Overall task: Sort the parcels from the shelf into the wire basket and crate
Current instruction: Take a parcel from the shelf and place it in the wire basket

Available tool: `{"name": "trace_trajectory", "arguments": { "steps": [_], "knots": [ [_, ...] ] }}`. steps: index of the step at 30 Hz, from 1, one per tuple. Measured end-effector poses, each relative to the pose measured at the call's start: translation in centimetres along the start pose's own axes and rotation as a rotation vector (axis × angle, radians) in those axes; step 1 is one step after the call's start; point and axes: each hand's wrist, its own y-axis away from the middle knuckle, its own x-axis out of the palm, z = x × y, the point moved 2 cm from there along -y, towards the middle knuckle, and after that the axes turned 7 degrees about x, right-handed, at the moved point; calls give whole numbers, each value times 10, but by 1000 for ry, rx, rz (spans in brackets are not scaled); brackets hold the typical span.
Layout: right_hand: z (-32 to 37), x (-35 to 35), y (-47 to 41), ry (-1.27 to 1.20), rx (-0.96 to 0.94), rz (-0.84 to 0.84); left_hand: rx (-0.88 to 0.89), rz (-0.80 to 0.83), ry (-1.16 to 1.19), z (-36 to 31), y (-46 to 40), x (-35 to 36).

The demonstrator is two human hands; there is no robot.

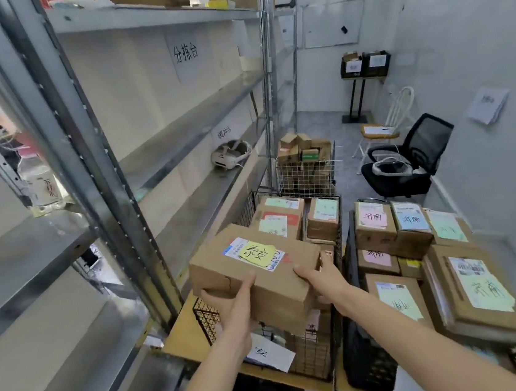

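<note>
**Parcel held over the wire basket**

A brown cardboard parcel (255, 269) with a yellow handwritten note on its label is gripped between both hands. The left hand (233, 304) is curled round the near left corner, and the right hand (317, 277) is wrapped round the right end. The parcel is carried above the black wire basket (208, 316), directly below the hands, where other labelled boxes are already stacked. Just right of the right hand, a black crate (366, 363) is filled with more boxes bearing coloured notes. To the left of the hands, a metal shelf (178, 130) is seen, with a white headset (229, 156) lying on it. Further beyond the hands, a white wire cart (307, 173) of small boxes and a black office chair (407, 159) are visible.
</note>
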Motion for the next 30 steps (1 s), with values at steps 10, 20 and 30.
{"name": "trace_trajectory", "arguments": {
  "steps": [10,20,30],
  "knots": [
    [-24,-5,-28,109,70,-84,-220,53,-115,38,-3,8],
    [-30,3,-18,57,128,-24,-164,3,-179,35,-18,-10],
    [21,15,-7,119,40,-59,71,-73,-95,-25,-45,-40]
  ]
}}
